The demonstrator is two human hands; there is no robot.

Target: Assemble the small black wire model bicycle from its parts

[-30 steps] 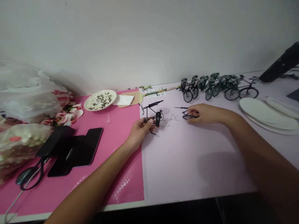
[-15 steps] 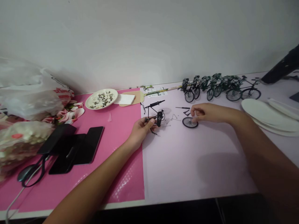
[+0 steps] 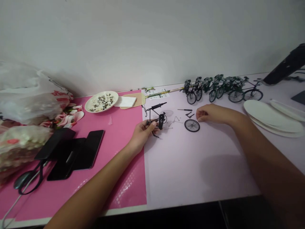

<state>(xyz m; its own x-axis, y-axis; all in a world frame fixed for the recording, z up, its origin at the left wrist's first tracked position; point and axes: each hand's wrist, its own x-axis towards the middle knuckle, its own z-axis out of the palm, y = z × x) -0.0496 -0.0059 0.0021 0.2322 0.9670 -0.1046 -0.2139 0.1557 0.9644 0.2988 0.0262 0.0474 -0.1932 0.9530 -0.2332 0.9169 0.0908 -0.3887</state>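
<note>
The black frame of a miniature bicycle [image 3: 155, 112] is pinched between the thumb and fingers of my left hand [image 3: 143, 131]. My right hand [image 3: 209, 113] hovers just right of a loose spoked wheel [image 3: 192, 126], apart from it. Its fingertips are pressed together; whatever may be between them is hidden. Beyond the wheel lie a small black V-shaped part [image 3: 190, 115] and a thin dark rod [image 3: 185, 110]. Thin silvery wire pieces [image 3: 175, 120] rest between the frame and the wheel.
Several assembled miniature bicycles [image 3: 220, 89] stand along the wall. White oval plates [image 3: 274, 117] lie at right. At left are a plate of small pieces [image 3: 102, 101], a white pad [image 3: 126, 101], black phones [image 3: 88, 151], a black box [image 3: 56, 143] and plastic bags [image 3: 30, 95].
My right hand has come off the wheel and shifted slightly right and up, leaving the whole wheel visible on the table. The left hand still holds the bicycle frame.
</note>
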